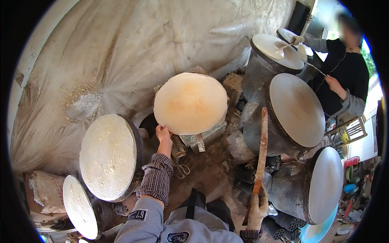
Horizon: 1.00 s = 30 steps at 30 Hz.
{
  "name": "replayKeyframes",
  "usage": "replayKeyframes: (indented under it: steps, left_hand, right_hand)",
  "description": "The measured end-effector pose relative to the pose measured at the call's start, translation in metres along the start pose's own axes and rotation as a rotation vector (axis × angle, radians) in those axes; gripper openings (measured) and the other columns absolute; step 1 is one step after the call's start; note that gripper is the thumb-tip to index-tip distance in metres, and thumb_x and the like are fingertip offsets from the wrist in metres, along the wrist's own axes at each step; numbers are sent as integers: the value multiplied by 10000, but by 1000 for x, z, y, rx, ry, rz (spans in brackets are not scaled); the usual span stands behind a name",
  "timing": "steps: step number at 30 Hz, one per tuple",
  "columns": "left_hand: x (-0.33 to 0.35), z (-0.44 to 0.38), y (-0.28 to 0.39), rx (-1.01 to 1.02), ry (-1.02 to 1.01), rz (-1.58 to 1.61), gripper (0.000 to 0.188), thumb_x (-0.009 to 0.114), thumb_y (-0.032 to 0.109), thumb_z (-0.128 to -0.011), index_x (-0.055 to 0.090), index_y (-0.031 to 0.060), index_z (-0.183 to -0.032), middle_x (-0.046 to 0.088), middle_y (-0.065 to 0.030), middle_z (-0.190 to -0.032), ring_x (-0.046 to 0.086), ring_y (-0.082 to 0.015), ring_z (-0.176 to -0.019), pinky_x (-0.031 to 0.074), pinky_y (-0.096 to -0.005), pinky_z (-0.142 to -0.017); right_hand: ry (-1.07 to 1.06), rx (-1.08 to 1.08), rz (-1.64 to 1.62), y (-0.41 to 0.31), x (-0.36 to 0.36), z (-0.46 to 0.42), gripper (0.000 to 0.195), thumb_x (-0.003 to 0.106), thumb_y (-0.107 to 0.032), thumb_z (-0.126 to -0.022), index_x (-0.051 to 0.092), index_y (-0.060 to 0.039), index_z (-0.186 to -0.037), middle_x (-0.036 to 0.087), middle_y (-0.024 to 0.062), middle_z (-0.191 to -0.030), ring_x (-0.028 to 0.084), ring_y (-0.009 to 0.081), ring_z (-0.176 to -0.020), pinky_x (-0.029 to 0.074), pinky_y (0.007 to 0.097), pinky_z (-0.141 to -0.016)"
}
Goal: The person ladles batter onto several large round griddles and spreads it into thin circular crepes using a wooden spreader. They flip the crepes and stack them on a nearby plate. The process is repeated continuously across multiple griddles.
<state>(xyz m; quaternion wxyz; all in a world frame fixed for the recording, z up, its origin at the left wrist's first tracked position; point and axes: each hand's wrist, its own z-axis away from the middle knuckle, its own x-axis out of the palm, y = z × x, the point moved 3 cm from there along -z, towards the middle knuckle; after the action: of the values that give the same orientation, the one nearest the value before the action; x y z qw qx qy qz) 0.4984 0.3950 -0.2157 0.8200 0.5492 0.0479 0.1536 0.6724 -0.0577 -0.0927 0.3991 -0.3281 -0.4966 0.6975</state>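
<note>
A round, thin pale flatbread (190, 103), browned in the middle, lies on a stand in front of me; whether more lie under it I cannot tell. My bare left hand (164, 133) pinches its near left edge. My right hand (257, 209), in a pale knitted work glove, grips a long, narrow wooden spatula (262, 152) that points away from me. To the left, a round griddle (138, 158) carries a bubbly sheet of pale batter (108, 158). Right of the spatula, a large griddle (296, 111) has a shiny grey top with a brownish patch.
Another batter-covered griddle (79, 208) stands at lower left, and a grey-topped one (325, 185) at right. Coal briquettes (273, 227) lie below it. Scissors (183, 170) hang near the stand. A co-worker (343, 73) spreads batter on a far griddle (291, 59). Plastic sheeting (170, 39) covers the wall.
</note>
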Motion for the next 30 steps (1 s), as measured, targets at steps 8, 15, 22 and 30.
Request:
replayKeyframes:
  steps: [8,15,22,30]
  left_hand:
    - [2,-48,3,107,13,-249,408,610,72,-885,496,-7,-1270,625,-73,-928,597,-168,-715,474,-314,-580]
    - [-41,91,2,41,-306,-169,259,659,181,-883,548,140,-1113,588,30,-912,582,-105,-884,489,-310,-720]
    - [-119,299,-13,-90,-619,216,766,544,538,-955,299,43,-1485,426,-97,-1433,366,-184,-1349,325,-338,-1087]
    - [-266,419,-23,52,19,538,402,479,429,-1024,579,47,-1098,576,34,-961,510,-73,-901,450,-264,-834]
  right_hand:
    - [-195,108,9,-7,26,-66,415,519,-67,-963,489,18,-1368,596,99,-1239,568,137,-1059,451,249,-905]
    - [-535,96,150,-30,76,-103,396,538,-133,-975,499,-39,-1358,627,34,-914,588,79,-728,497,218,-587]
    - [-1320,-235,362,-41,160,-22,483,566,-116,-961,434,-5,-1412,627,114,-1071,600,167,-877,501,293,-777]
    - [-1889,-789,513,23,164,189,681,662,-107,-846,390,-122,-1470,666,191,-1106,685,316,-985,536,377,-840]
